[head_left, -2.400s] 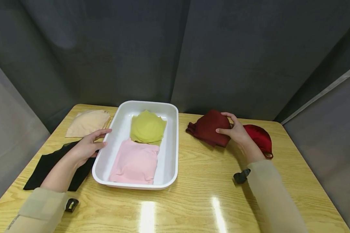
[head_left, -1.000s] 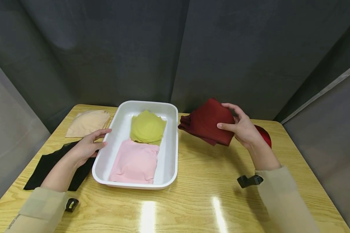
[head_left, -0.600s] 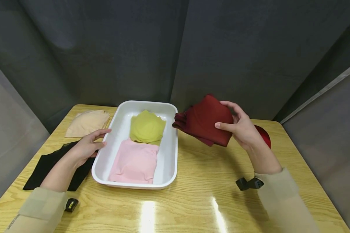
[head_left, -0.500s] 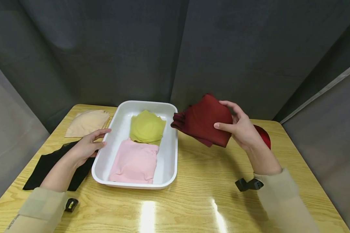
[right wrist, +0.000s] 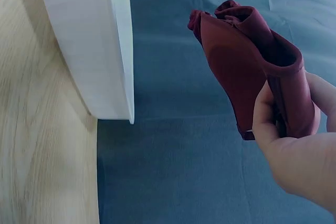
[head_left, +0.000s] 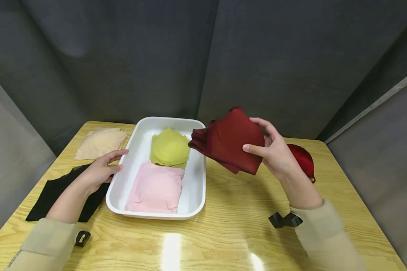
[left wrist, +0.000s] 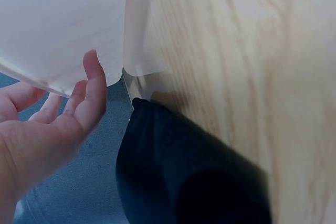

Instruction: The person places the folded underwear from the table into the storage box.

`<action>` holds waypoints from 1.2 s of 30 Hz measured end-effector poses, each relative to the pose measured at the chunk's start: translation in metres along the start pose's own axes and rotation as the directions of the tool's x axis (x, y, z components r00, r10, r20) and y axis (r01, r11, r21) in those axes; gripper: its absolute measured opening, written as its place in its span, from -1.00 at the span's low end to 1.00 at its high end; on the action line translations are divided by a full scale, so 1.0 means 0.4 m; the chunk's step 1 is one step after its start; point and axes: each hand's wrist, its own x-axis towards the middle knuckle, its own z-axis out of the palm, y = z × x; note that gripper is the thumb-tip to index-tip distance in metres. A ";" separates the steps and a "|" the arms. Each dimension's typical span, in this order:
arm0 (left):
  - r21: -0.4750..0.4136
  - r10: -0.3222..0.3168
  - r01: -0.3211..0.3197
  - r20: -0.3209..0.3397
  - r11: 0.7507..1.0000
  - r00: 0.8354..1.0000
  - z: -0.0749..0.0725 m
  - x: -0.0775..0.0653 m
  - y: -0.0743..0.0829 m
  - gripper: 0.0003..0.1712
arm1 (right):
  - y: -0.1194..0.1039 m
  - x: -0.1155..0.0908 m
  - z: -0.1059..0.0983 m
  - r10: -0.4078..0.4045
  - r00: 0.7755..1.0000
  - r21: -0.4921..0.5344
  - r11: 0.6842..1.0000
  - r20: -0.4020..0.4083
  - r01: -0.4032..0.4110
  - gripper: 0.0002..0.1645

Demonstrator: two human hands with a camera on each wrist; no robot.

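Note:
My right hand [head_left: 274,150] pinches a folded dark red bra [head_left: 235,141] near its right edge, thumb in front and fingers behind. The bra is up off the table, its gathered left end overlapping the right rim of the white tray [head_left: 203,188] in the head view. In the right wrist view the bra [right wrist: 236,61] shows its folded layers beside the tray's wall. My left hand [head_left: 100,171] touches the tray's left rim with loosely spread fingers. Inside the tray, a yellow-green bra [head_left: 169,146] lies behind a pink one [head_left: 156,188].
A beige bra [head_left: 101,143] and a black garment [head_left: 57,195] lie on the wooden table [head_left: 230,233] left of the tray, the black one partly under my left arm. At the right, a bright red bra [head_left: 302,160] sits partly behind my right forearm. Grey curtains [head_left: 149,60] stand behind the table.
My right hand has lifted the dark red bra off the table and carried it left to the tray's right rim. My left hand has stayed at the tray's left rim.

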 end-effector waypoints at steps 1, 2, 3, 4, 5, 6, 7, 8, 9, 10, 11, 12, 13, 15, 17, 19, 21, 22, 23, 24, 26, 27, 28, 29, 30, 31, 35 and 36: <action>0.000 0.002 -0.002 0.000 1.000 1.000 0.000 0.000 0.000 -0.36 | 0.000 -0.001 0.004 0.000 1.000 0.011 1.000 0.005 0.000 -0.15; -0.001 0.003 -0.003 0.000 1.000 1.000 0.000 0.001 -0.002 -0.36 | 0.000 -0.002 0.008 0.001 1.000 0.019 1.000 0.007 -0.002 -0.15; -0.003 0.002 -0.002 0.000 1.000 1.000 0.000 0.001 -0.002 -0.36 | 0.000 -0.003 0.012 0.004 1.000 0.025 1.000 0.009 -0.004 -0.15; -0.003 0.001 -0.001 0.000 1.000 1.000 -0.001 0.002 -0.004 -0.36 | 0.001 -0.004 0.016 0.005 1.000 0.029 1.000 0.011 -0.005 -0.15; -0.001 0.002 -0.002 0.000 1.000 1.000 -0.001 0.003 -0.006 -0.36 | 0.001 -0.005 0.021 0.008 1.000 0.031 0.999 0.013 -0.008 -0.14; -0.001 0.004 -0.004 0.001 1.000 1.000 -0.001 0.003 -0.006 -0.36 | 0.001 -0.006 0.024 0.010 1.000 0.033 0.999 0.016 -0.011 -0.15; 0.000 0.003 -0.003 0.000 1.000 1.000 -0.001 0.003 -0.006 -0.37 | 0.002 -0.007 0.029 0.013 1.000 0.034 0.999 0.015 -0.013 -0.14; 0.001 -0.001 0.001 -0.007 1.000 1.000 -0.001 0.004 -0.008 -0.37 | 0.003 -0.008 0.033 0.014 1.000 0.036 0.999 0.015 -0.015 -0.15; 0.002 0.001 -0.001 -0.006 1.000 1.000 -0.001 0.004 -0.009 -0.37 | 0.004 -0.008 0.037 0.015 1.000 0.038 0.999 0.017 -0.016 -0.14; 0.004 0.000 0.000 -0.007 1.000 1.000 -0.001 0.005 -0.010 -0.37 | 0.005 -0.009 0.041 0.016 1.000 0.038 0.999 0.018 -0.016 -0.14; 0.004 0.000 0.000 -0.008 1.000 1.000 -0.001 0.005 -0.009 -0.37 | 0.006 -0.010 0.045 0.017 1.000 0.039 0.999 0.019 -0.018 -0.14; 0.004 0.001 -0.001 -0.007 1.000 1.000 -0.001 0.004 -0.009 -0.37 | 0.007 -0.011 0.049 0.017 1.000 0.037 0.999 0.019 -0.018 -0.14; 0.004 0.001 -0.001 -0.007 1.000 1.000 -0.001 0.004 -0.010 -0.37 | 0.008 -0.012 0.053 0.017 1.000 0.035 0.999 0.019 -0.018 -0.13; 0.003 0.005 -0.005 -0.002 1.000 1.000 -0.003 0.003 -0.010 -0.37 | 0.012 -0.013 0.060 0.020 1.000 0.032 0.999 0.021 -0.020 -0.13; 0.000 0.005 -0.005 -0.003 1.000 1.000 -0.002 0.003 -0.009 -0.37 | 0.015 -0.013 0.067 0.022 0.999 0.027 0.999 0.023 -0.023 -0.12; -0.003 0.005 -0.005 -0.002 1.000 1.000 -0.001 0.003 -0.008 -0.36 | 0.019 -0.014 0.074 0.028 0.999 0.026 0.999 0.024 -0.029 -0.12; -0.008 0.005 -0.005 -0.002 1.000 1.000 0.000 0.003 -0.007 -0.36 | 0.022 -0.016 0.081 0.035 0.999 0.026 0.999 0.024 -0.036 -0.11; -0.011 0.007 -0.007 0.000 1.000 1.000 0.001 0.003 -0.006 -0.36 | 0.024 -0.017 0.085 0.039 0.999 0.027 0.999 0.023 -0.039 -0.11; -0.011 0.008 -0.008 0.001 1.000 1.000 0.001 0.004 -0.006 -0.36 | 0.025 -0.018 0.088 0.042 0.999 0.028 0.999 0.021 -0.043 -0.10; -0.012 0.008 -0.008 0.002 1.000 1.000 0.001 0.004 -0.007 -0.36 | 0.026 -0.020 0.092 0.045 0.999 0.027 0.999 0.020 -0.046 -0.10; -0.015 0.008 -0.008 0.005 1.000 1.000 0.001 0.005 -0.008 -0.36 | 0.030 -0.022 0.099 0.049 0.999 0.030 0.998 0.017 -0.049 -0.09; -0.015 0.007 -0.007 0.006 1.000 1.000 0.000 0.006 -0.008 -0.36 | 0.032 -0.022 0.103 0.051 0.999 0.031 0.998 0.016 -0.051 -0.09; -0.014 0.006 -0.006 0.006 1.000 1.000 0.000 0.007 -0.009 -0.36 | 0.034 -0.022 0.106 0.053 0.998 0.034 0.998 0.017 -0.053 -0.09; -0.014 0.004 -0.004 0.007 1.000 1.000 0.000 0.008 -0.009 -0.36 | 0.037 -0.023 0.109 0.054 0.998 0.035 0.998 0.017 -0.055 -0.10; -0.014 0.004 -0.004 0.007 1.000 1.000 -0.001 0.007 -0.009 -0.36 | 0.040 -0.022 0.112 0.056 0.998 0.036 0.998 0.020 -0.056 -0.10; -0.015 0.004 -0.004 0.007 1.000 1.000 -0.001 0.007 -0.009 -0.36 | 0.043 -0.022 0.115 0.058 0.998 0.037 0.998 0.024 -0.059 -0.11; -0.014 0.013 -0.013 0.011 1.000 1.000 -0.002 0.007 -0.010 -0.36 | 0.056 -0.020 0.128 0.064 0.997 0.047 0.997 0.040 -0.066 -0.12; -0.012 0.016 -0.016 0.012 1.000 1.000 -0.003 0.007 -0.011 -0.36 | 0.060 -0.020 0.132 0.067 0.997 0.053 0.996 0.043 -0.069 -0.12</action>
